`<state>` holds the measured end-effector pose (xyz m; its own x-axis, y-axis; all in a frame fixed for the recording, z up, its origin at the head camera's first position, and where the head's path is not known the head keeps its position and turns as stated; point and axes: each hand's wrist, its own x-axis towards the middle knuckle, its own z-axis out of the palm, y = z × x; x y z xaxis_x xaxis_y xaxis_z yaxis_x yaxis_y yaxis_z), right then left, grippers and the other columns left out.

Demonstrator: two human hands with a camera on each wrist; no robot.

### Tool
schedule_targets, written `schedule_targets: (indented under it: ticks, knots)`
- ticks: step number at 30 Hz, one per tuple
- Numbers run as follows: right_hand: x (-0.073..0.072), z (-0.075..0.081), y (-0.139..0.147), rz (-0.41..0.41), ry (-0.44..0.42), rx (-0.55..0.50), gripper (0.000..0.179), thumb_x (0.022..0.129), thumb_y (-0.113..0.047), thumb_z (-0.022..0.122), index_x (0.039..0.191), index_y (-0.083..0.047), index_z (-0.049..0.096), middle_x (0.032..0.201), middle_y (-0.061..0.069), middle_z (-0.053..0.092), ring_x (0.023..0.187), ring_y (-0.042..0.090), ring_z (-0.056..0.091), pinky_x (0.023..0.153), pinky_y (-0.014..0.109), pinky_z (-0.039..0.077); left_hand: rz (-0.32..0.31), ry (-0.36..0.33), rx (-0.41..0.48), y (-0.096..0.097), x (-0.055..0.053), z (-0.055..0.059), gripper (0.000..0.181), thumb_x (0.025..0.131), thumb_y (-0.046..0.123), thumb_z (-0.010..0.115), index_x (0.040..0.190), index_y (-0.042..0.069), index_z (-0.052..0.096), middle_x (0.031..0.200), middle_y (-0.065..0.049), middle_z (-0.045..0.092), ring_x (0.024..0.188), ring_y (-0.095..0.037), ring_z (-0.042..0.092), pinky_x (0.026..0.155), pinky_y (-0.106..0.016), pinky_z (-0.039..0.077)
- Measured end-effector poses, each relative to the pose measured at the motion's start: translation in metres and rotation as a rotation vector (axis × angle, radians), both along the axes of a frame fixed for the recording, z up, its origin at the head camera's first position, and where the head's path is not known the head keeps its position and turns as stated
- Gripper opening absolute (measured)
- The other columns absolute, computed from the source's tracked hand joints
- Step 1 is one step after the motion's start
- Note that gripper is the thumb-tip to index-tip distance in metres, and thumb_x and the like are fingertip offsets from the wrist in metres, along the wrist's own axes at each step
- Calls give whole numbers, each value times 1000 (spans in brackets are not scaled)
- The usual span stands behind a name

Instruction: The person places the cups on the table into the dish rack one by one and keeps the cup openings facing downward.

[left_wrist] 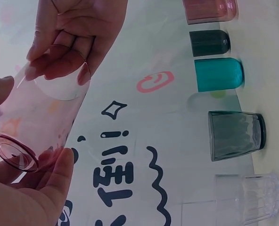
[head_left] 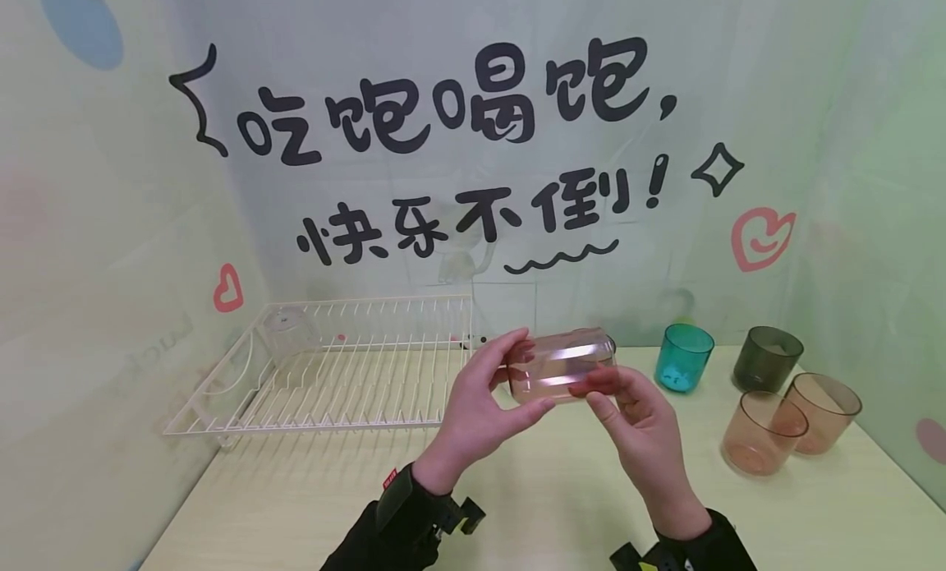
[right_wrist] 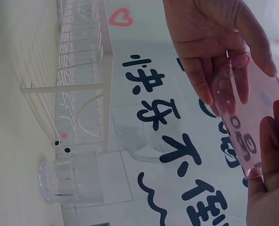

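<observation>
A transparent pink drinking glass (head_left: 557,361) lies on its side in the air between both hands, above the table. My left hand (head_left: 480,402) grips it round the base end, fingers behind and thumb along the near side. At the other end my right hand (head_left: 646,431) pinches the rim, with some fingers showing through the pink wall. The left wrist view shows the thick round base (left_wrist: 14,153) close to my left palm.
At the right stand a teal glass (head_left: 681,361), a dark grey glass (head_left: 766,361) and two peach-pink glasses (head_left: 761,439). Behind my hands are a grey glass (left_wrist: 233,136) and a clear glass (left_wrist: 252,197). A white wire rack (head_left: 332,427) with a clear glass (head_left: 290,333) is left.
</observation>
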<state>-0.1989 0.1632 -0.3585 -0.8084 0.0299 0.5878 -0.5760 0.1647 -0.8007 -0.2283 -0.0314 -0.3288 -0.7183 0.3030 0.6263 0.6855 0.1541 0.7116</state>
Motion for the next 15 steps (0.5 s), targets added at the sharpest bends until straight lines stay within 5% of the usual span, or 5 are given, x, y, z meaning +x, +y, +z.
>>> schedule_targets:
  ticks: [8, 15]
  knots:
    - [1, 3, 0, 44, 3, -44, 28, 85, -7, 57, 112, -6, 53, 104, 11, 61, 102, 23, 54, 87, 31, 43, -11, 20, 1, -1, -9, -10, 68, 71, 32, 74, 131, 25, 41, 122, 6, 48, 106, -12, 47, 84, -29, 45]
    - [1, 5, 2, 59, 12, -60, 34, 84, -4, 57, 117, -6, 51, 105, 13, 61, 108, 24, 51, 94, 31, 38, -11, -2, -10, -1, 5, 6, 68, 71, 20, 74, 130, 15, 42, 121, -4, 50, 105, -16, 48, 85, -30, 44]
